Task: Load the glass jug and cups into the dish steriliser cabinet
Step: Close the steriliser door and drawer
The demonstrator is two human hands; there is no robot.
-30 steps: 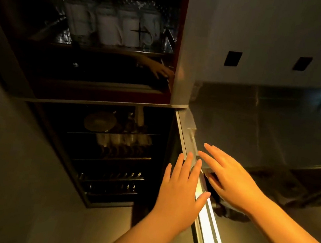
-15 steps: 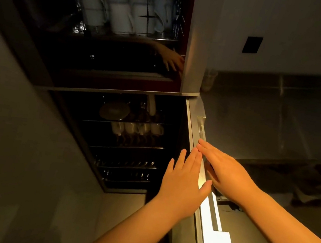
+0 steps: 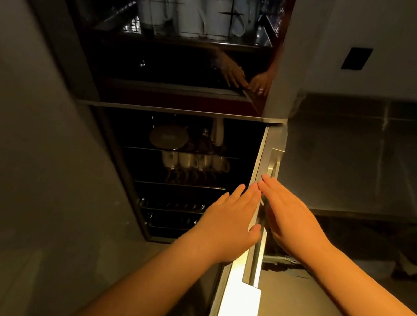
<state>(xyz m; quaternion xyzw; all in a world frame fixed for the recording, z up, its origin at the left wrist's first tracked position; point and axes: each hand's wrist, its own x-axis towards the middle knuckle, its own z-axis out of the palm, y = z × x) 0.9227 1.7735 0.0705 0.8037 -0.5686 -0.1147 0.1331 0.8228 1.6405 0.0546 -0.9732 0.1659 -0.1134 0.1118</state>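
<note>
While both sets of fingers lie straight and close together, neither hand has hold of anything. The left hand (image 3: 230, 222) is flat against the inner side of the door (image 3: 239, 309), its fingertips (image 3: 253, 191) reaching up along the door's edge and its thumb pressed near the edge lower down. The right hand (image 3: 292, 218) lies palm-in on the outer side of the same door, its fingers (image 3: 268, 183) just below the long metal handle (image 3: 271, 166) and almost meeting the left fingertips across the edge. Both forearms come up from the bottom of the view.

Past the hands, the cabinet (image 3: 125, 173) stands open and dark inside. A row of white cups (image 3: 193, 161) sits on a wire rack (image 3: 177, 183) in the middle, with a round dish (image 3: 169, 136) on the shelf above them. Lower racks show only dim wire. Whether the glass jug is in there I cannot tell.

Above, behind dark glass, white mugs (image 3: 195, 11) stand in a row, and the glass mirrors the two hands. To the right a steel counter (image 3: 362, 158) runs along a pale wall.
</note>
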